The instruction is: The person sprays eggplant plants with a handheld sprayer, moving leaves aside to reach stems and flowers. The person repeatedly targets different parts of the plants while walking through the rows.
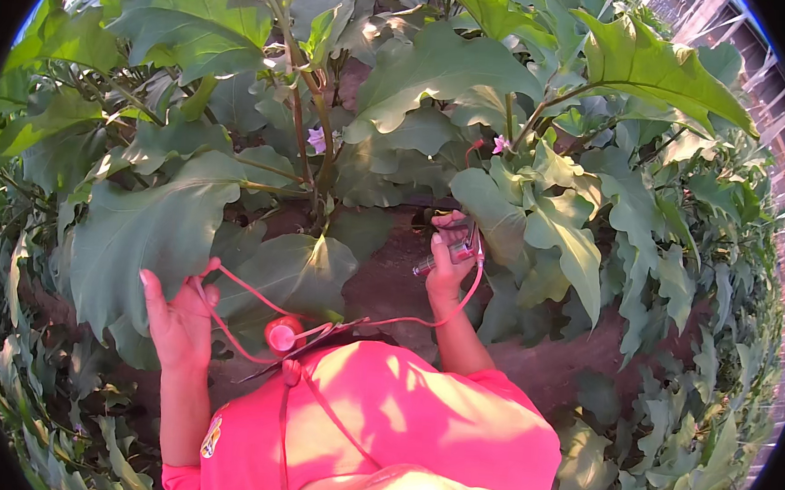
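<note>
My left hand (178,329) is raised at the edge of a broad eggplant leaf (155,228), thumb apart, some fingers partly hidden by the leaf. A thin red tube (253,286) is drawn up to those fingers and looped there. My right hand (449,262) grips a small hand tool (462,251) with a shiny cylinder and a metal lever-like part. From the tool's outer end, another red tube (452,313) curves down to my waist. There a red bottle (284,335) with a pale pink cap hangs before my shirt, beside a dark flat piece.
Eggplant stems (321,144) rise in front, with a purple flower (316,140) and a pink one (500,144) among the leaves. Bare soil (384,272) shows between the plants. Cords (284,428) cross my red shirt (387,415). A pale ridged strip (782,136) runs along the right.
</note>
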Motion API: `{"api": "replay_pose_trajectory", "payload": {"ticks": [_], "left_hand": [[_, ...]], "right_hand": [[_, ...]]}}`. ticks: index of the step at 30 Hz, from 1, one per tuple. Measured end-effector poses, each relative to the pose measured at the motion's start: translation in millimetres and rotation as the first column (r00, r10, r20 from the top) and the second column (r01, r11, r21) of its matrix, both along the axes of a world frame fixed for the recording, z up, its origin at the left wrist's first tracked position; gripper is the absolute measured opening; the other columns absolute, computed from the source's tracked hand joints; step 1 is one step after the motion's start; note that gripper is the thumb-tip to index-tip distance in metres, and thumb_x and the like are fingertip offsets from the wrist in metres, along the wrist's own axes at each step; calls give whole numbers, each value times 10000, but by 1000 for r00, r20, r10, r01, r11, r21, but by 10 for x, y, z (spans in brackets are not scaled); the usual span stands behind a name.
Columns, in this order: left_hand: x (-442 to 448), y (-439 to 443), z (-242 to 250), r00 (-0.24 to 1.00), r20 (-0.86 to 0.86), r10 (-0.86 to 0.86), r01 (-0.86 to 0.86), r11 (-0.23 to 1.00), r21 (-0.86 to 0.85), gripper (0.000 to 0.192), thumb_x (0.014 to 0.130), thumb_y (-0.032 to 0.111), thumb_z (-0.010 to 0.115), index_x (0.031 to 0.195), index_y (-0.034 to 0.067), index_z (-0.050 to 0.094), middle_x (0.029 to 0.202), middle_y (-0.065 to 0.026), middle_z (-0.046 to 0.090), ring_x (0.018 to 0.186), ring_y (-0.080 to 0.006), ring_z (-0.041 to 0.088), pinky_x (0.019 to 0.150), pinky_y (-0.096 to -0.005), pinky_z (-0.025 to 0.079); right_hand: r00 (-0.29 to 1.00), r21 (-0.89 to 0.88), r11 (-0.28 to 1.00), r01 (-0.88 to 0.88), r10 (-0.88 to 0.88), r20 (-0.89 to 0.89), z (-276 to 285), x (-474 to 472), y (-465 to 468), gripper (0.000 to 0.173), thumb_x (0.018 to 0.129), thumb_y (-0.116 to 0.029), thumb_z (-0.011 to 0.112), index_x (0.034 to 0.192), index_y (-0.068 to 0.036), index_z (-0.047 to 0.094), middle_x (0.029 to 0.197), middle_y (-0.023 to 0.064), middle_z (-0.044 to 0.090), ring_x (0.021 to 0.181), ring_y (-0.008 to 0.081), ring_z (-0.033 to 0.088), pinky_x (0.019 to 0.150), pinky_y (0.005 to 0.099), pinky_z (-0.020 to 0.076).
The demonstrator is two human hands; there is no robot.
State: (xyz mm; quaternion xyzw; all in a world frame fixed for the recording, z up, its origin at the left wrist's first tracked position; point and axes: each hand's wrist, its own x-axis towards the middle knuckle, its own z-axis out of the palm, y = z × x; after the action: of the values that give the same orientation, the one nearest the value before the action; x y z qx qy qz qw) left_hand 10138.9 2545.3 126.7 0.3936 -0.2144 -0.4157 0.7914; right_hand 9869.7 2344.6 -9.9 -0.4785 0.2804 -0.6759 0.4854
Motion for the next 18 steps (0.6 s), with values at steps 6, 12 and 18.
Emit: {"api": "replay_pose_trajectory", "payload": {"ticks": [6,12,18], "left_hand": [[129,-246,54,997,50,-58,57,998,17,506,976,516,383,1255,110,497,1140,-50,605,999,-233,584,608,-281,402],[225,-377,94,979,32,-203,203,979,10,536,975,536,354,1288,117,471,1159,-68,594,1014,-229,575,616,-280,407],[406,-389,73,957,-42,-286,287,958,29,578,972,559,327,1303,104,459,1170,-94,583,1006,-219,568,622,-277,414]], "right_hand": [[986,63,996,70,-60,-155,-238,-193,111,486,789,71,555,1251,17,412,1228,158,517,1161,277,528,1039,405,373],[966,11,977,212,-207,-155,-70,-149,165,301,768,41,635,1057,15,555,1026,86,592,932,193,554,845,322,430],[980,-21,982,190,-191,-59,5,6,141,355,777,61,563,1124,26,496,1061,137,585,979,230,587,909,356,451]]}}
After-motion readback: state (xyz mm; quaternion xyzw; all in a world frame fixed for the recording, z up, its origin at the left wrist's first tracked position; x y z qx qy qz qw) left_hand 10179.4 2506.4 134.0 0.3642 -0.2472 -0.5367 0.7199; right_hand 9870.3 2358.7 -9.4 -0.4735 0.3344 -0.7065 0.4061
